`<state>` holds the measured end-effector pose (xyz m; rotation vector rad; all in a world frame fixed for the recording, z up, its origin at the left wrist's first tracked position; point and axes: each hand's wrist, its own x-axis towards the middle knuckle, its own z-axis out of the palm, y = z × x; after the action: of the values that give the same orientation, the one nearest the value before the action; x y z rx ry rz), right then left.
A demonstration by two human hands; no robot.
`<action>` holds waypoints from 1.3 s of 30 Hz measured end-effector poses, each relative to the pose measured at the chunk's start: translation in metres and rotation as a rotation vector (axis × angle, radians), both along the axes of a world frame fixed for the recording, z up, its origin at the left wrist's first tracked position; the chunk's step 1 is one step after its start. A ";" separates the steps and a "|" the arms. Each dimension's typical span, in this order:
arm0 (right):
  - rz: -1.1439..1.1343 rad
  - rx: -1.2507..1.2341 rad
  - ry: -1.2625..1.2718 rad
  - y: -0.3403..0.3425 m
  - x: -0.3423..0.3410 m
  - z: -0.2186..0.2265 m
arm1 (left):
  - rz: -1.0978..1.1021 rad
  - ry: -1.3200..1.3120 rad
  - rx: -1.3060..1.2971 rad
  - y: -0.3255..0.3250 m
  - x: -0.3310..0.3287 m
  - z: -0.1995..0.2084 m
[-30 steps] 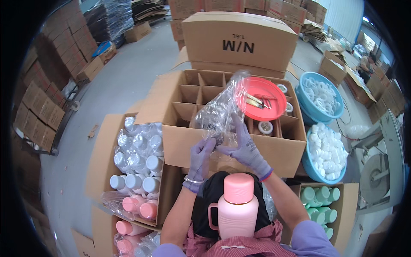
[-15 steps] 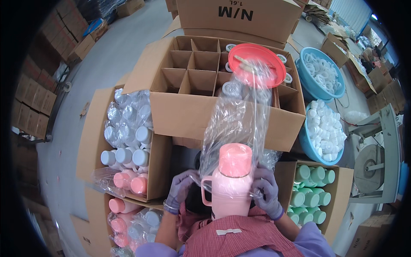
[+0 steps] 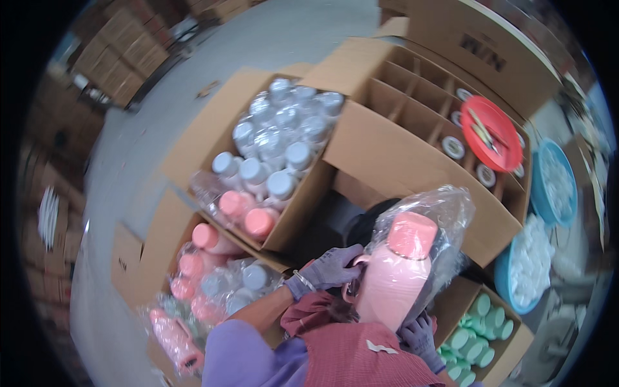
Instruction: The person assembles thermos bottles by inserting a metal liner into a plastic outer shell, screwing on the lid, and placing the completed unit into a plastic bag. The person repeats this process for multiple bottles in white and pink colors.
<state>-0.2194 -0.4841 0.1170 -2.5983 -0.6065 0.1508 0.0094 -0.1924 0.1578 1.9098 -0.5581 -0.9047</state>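
A pink thermos jug (image 3: 392,287) with a salmon-pink cap leans against my body, tilted slightly right. A clear plastic bag (image 3: 456,222) lies loosely around its upper right side. My left hand (image 3: 332,267), in a grey-purple glove, is closed round the jug's handle. My right hand (image 3: 420,338), gloved alike, is closed against the jug's lower right side, its fingertips partly hidden. Left of the jug, a carton (image 3: 306,200) holds bagged jugs with pale blue caps (image 3: 255,171) and pink-capped ones (image 3: 260,222). The carton at lower right holds green-capped jugs (image 3: 471,348).
A divided carton (image 3: 419,151) stands ahead, several cells filled. On it rests a red dish (image 3: 509,155) with tools inside. Blue basins (image 3: 538,206) of white parts stand at the right. A bagged pink jug (image 3: 175,342) lies on the lower-left carton's contents.
My view has swung left. The bag, earlier stretched far up past the jug, now sits lower around it. My left hand has closed on the handle; my right hand has moved down the jug.
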 end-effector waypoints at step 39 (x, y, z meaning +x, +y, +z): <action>0.325 -0.082 -0.287 0.128 0.271 0.026 | 1.516 -0.407 0.722 0.320 0.108 -0.189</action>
<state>0.0511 -0.3566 0.1426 -2.6006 -1.1468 -0.0993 0.1177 0.1272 -0.0316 2.3530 1.0980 0.3666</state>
